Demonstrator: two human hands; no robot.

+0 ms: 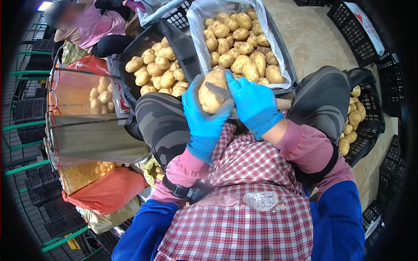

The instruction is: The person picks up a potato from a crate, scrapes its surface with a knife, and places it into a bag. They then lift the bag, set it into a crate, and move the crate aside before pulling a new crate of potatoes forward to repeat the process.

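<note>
My left hand [201,119], in a blue glove, is closed around a large potato [210,103] above my lap. My right hand [254,102], gloved in the same blue, grips a knife, and its grey blade [217,90] lies against the potato's face. What looks like the end of a wooden handle [284,104] shows beside the right glove. Just beyond my hands stands a crate lined with white plastic [198,37], full of potatoes [239,32]. Left of it, a dark-lined crate [176,39] holds more potatoes [159,67].
At my right is a black crate [370,126] with potatoes in a dark liner. A frame with mesh and cloth [100,135] stands at my left. Another person [102,26] sits at upper left. More black crates [355,32] line the right side.
</note>
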